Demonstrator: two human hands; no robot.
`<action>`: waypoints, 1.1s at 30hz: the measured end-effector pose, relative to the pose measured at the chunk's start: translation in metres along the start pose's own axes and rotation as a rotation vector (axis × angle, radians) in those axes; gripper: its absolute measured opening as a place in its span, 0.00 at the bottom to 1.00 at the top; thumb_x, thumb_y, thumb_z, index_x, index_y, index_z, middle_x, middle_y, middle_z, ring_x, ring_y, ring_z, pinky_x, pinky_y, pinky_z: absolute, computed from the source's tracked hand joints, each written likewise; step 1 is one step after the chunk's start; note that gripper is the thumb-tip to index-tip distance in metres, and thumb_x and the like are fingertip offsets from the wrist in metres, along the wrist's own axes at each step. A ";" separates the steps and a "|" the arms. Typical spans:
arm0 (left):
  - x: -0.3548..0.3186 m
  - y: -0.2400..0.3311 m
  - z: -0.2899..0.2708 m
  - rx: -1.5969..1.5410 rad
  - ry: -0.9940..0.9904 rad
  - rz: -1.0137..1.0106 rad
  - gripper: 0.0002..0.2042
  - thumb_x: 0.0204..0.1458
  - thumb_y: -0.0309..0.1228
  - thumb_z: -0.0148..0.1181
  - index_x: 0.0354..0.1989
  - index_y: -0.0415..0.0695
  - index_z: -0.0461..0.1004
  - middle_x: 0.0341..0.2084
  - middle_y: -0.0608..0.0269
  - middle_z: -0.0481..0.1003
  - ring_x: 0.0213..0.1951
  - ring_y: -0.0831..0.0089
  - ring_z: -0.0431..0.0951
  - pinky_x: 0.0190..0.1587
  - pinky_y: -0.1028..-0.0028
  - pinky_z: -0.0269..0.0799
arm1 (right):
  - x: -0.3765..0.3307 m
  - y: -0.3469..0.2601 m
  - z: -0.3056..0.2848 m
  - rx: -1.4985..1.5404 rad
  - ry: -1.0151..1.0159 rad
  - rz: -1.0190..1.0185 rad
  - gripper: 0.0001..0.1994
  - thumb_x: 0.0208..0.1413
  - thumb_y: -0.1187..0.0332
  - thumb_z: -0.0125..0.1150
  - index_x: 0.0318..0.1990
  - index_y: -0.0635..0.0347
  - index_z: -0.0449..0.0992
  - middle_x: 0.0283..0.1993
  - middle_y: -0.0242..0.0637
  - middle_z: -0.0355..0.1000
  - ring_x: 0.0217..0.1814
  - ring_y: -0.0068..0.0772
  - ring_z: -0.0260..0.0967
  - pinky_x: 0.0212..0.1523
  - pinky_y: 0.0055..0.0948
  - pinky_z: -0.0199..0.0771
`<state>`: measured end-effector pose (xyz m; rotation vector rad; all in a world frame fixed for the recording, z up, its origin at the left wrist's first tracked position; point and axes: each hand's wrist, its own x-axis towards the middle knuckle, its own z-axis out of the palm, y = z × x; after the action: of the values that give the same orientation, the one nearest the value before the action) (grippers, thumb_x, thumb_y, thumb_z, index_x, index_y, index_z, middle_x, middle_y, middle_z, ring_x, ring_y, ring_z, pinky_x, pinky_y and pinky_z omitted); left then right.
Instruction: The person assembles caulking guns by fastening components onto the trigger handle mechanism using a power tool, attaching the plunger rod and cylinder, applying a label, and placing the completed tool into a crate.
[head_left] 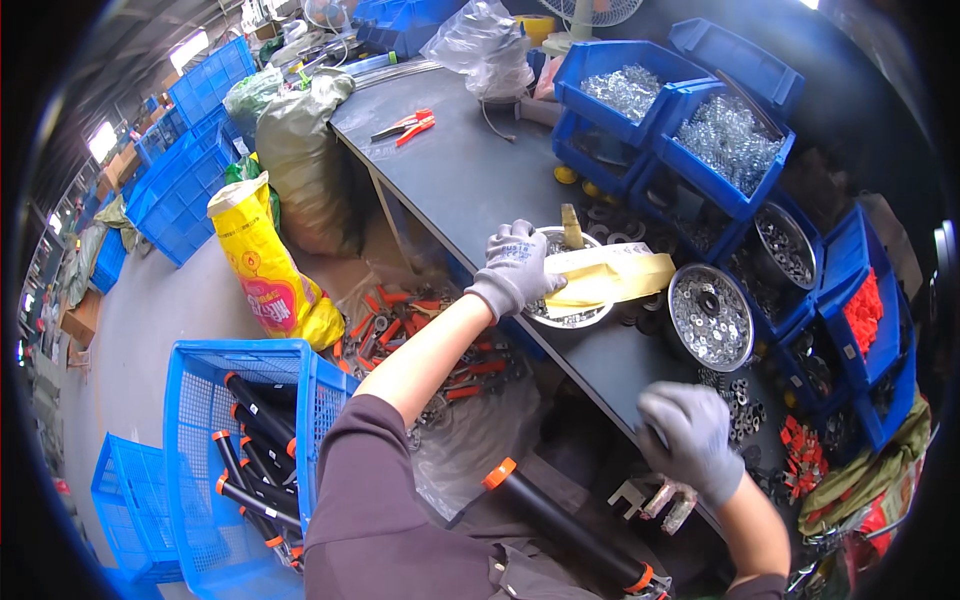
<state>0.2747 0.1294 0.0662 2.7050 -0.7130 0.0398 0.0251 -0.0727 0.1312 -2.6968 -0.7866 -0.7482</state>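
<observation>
A dark grey worktable (pixel 480 165) runs diagonally from the top centre toward the lower right. Left of the person, at floor level, a blue plastic crate (pixel 327 392) holds black tubes with orange ends. A bulging grey-green sack (pixel 310 165) stands beside the table's far end, with a yellow bag (pixel 262 265) in front of it. Along the table's right side are stacked blue bins (pixel 700 186); the upper ones hold silvery springs (pixel 740 145), and one lower down holds bright red pieces (pixel 864 315). Close to the person's body, at the bottom of the view, a single black tube (pixel 570 530) with orange ends lies at a slant.

Two round metal bowls sit near the table's front edge: the left bowl (pixel 575 320) is partly covered, and the right bowl (pixel 710 318) is full of small metal rings. Both hands wear grey gloves. The left hand (pixel 513 268) is at the left bowl, partly closed, its fingers bent against the end of a pale yellow paper strip (pixel 615 275) lying across that bowl; I cannot tell whether they grip it. The right hand (pixel 690 440), blurred, is loosely curled above the table's front edge; whether it holds anything small cannot be told. Red-handled pliers (pixel 405 126) lie at the table's far end.
</observation>
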 end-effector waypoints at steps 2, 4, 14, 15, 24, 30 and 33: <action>-0.002 0.006 0.002 -0.065 0.144 0.041 0.29 0.45 0.44 0.70 0.51 0.37 0.73 0.53 0.44 0.71 0.56 0.48 0.69 0.61 0.56 0.63 | 0.036 0.024 0.016 0.000 -0.025 0.015 0.17 0.45 0.69 0.68 0.45 0.55 0.74 0.45 0.38 0.73 0.41 0.42 0.74 0.39 0.39 0.72; -0.001 0.004 0.006 -0.208 0.146 0.085 0.27 0.46 0.42 0.69 0.51 0.37 0.73 0.48 0.45 0.74 0.53 0.50 0.73 0.58 0.57 0.67 | 0.072 0.046 0.034 0.003 -0.005 0.064 0.17 0.48 0.68 0.67 0.47 0.55 0.74 0.48 0.40 0.73 0.47 0.45 0.73 0.44 0.43 0.73; -0.012 0.019 -0.006 -0.631 0.178 0.322 0.11 0.57 0.30 0.58 0.44 0.37 0.75 0.42 0.47 0.77 0.46 0.55 0.78 0.49 0.61 0.72 | 0.131 0.094 0.089 0.033 0.081 0.127 0.10 0.49 0.70 0.66 0.40 0.51 0.81 0.47 0.38 0.75 0.56 0.48 0.69 0.55 0.46 0.69; -0.013 0.018 -0.006 -0.630 0.178 0.319 0.11 0.57 0.30 0.58 0.44 0.37 0.75 0.42 0.47 0.77 0.46 0.55 0.78 0.49 0.61 0.72 | 0.130 0.096 0.091 0.025 0.075 0.098 0.10 0.48 0.70 0.66 0.40 0.51 0.81 0.46 0.37 0.76 0.55 0.47 0.70 0.54 0.46 0.69; -0.013 0.020 0.003 -0.834 0.281 0.377 0.11 0.62 0.27 0.52 0.46 0.34 0.75 0.44 0.48 0.77 0.47 0.56 0.77 0.51 0.63 0.71 | 0.130 0.085 0.079 -0.108 0.256 -0.008 0.10 0.46 0.69 0.67 0.39 0.52 0.81 0.44 0.33 0.75 0.54 0.42 0.70 0.54 0.44 0.67; -0.018 0.027 -0.002 -0.993 0.209 0.363 0.12 0.64 0.28 0.50 0.48 0.33 0.75 0.41 0.56 0.76 0.44 0.71 0.75 0.48 0.71 0.71 | 0.125 0.075 0.063 -0.369 0.259 -0.179 0.07 0.46 0.68 0.63 0.35 0.52 0.79 0.48 0.31 0.73 0.57 0.38 0.68 0.53 0.42 0.68; -0.023 0.033 -0.004 -1.066 0.138 0.318 0.12 0.65 0.29 0.50 0.48 0.33 0.75 0.39 0.60 0.76 0.43 0.76 0.74 0.47 0.73 0.71 | 0.120 0.073 0.062 -0.332 0.304 -0.124 0.09 0.46 0.68 0.64 0.36 0.53 0.79 0.49 0.31 0.72 0.57 0.39 0.67 0.52 0.42 0.68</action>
<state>0.2391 0.1146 0.0782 1.5541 -0.8030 -0.0609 0.1779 -0.0589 0.1373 -2.7259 -0.8190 -1.3905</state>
